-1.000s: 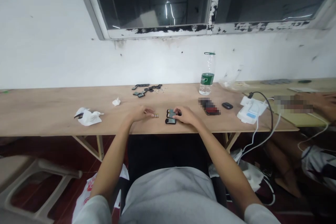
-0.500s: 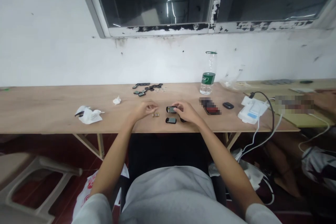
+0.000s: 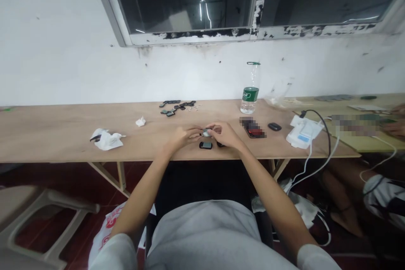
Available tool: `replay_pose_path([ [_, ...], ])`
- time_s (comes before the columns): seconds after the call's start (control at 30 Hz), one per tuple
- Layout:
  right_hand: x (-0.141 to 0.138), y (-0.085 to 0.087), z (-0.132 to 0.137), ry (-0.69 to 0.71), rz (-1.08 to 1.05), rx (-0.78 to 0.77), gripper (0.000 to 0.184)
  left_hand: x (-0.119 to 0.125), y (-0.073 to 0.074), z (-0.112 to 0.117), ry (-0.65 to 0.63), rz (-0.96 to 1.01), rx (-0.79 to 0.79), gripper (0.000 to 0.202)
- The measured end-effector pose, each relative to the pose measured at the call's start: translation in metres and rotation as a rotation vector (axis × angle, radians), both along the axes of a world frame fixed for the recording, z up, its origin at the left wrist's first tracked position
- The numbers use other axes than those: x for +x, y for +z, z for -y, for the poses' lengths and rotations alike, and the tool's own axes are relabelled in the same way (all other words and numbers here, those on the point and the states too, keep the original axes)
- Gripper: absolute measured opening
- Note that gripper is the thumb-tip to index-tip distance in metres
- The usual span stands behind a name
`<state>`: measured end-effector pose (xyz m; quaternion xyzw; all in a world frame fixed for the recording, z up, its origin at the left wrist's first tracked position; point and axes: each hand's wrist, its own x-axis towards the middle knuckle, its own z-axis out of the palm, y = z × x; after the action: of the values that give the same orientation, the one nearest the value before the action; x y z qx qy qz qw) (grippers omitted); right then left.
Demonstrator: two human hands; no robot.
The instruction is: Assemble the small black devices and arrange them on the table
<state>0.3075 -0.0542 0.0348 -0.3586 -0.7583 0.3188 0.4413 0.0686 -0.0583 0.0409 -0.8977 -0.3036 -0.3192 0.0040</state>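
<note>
Over the near edge of the long wooden table, my two hands meet around a small dark device with a pale face. My right hand grips it from the right with curled fingers. My left hand comes in from the left, its fingertips pinched at the device's left end; whatever tiny part they hold is too small to see. A second small dark device lies flat on the table just below my hands. Another dark piece shows partly under my right hand.
Several small dark parts lie scattered at the back. A crumpled white cloth, a tissue wad, a green-labelled water bottle, a dark oval object and a white charger with cables are spread about. Another person's hand works far right.
My right hand lifted one device off the table. My left hand left the small brass pieces by the table edge and moved right to meet it.
</note>
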Motion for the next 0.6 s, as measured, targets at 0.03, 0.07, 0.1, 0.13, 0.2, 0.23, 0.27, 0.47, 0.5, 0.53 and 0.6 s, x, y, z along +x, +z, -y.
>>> replay_pose_path([
  [0.03,0.001,0.001,0.000,0.008,-0.006,-0.005,0.021,0.000,0.000,0.001,0.003,0.001,0.007,0.025],
  [0.07,0.001,0.002,0.001,0.018,-0.014,-0.011,0.021,0.001,0.000,0.003,0.003,0.001,0.014,0.027],
  [0.1,0.002,0.003,0.001,0.026,-0.025,-0.016,0.021,0.001,0.000,0.004,0.005,0.001,0.021,0.027],
  [0.13,0.003,0.004,0.002,0.034,-0.035,-0.022,0.022,0.002,0.000,0.005,0.009,0.000,0.026,0.028],
  [0.2,0.004,0.005,0.003,0.045,-0.052,-0.038,0.022,0.002,0.000,0.006,0.021,0.000,0.031,0.027],
  [0.23,0.004,0.006,0.003,0.047,-0.058,-0.047,0.022,0.002,-0.001,0.006,0.021,0.004,0.038,0.027],
  [0.27,0.005,0.006,0.003,0.045,-0.064,-0.057,0.022,0.002,-0.001,0.005,0.014,0.013,0.051,0.026],
  [0.47,0.006,0.004,-0.001,0.033,-0.107,-0.110,0.023,0.003,-0.008,-0.004,-0.078,0.078,0.218,0.022],
  [0.5,0.006,0.004,-0.001,0.038,-0.114,-0.112,0.023,0.003,-0.009,-0.005,-0.087,0.086,0.232,0.023],
  [0.53,0.006,0.003,-0.002,0.040,-0.118,-0.114,0.023,0.003,-0.009,-0.006,-0.092,0.094,0.234,0.023],
  [0.6,0.005,0.003,-0.002,0.037,-0.113,-0.116,0.023,0.003,-0.008,-0.006,-0.091,0.113,0.212,0.025],
])
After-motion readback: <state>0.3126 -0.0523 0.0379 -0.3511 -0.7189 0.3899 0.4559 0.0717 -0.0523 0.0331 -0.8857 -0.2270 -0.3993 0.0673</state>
